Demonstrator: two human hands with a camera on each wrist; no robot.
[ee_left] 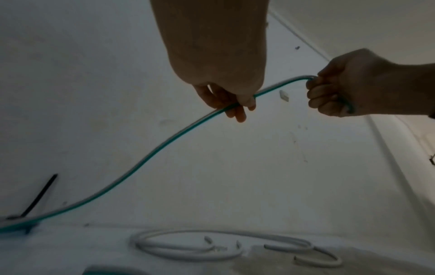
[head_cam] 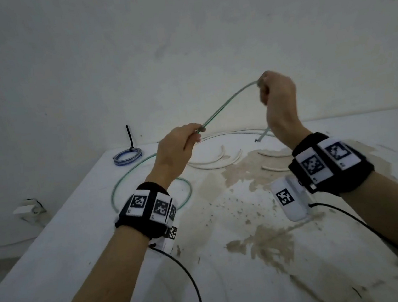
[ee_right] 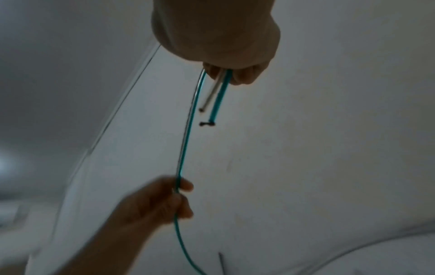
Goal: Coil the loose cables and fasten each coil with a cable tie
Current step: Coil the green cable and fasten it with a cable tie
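Observation:
A green-and-white twin cable (head_cam: pixel 227 102) stretches in the air between both hands above the white table (head_cam: pixel 78 241). My right hand (head_cam: pixel 275 93) is raised and grips the cable near its end; the split ends (ee_right: pixel 213 104) hang out below the fist. My left hand (head_cam: pixel 191 135) is lower and pinches the same cable (ee_left: pixel 164 143) between thumb and fingers (ee_left: pixel 237 111). The rest of the cable loops on the table (head_cam: pixel 130 174) behind my left wrist. A blue-grey coil (head_cam: pixel 127 156) bound with a black cable tie (head_cam: pixel 129 136) lies at the far left.
A long white cable (head_cam: pixel 228 134) curves along the table's far edge, with several short white cable pieces (head_cam: pixel 215 161) near it. Brown stains (head_cam: pixel 262 243) mark the table top. The wall stands just behind the table. The table's left edge drops to the floor.

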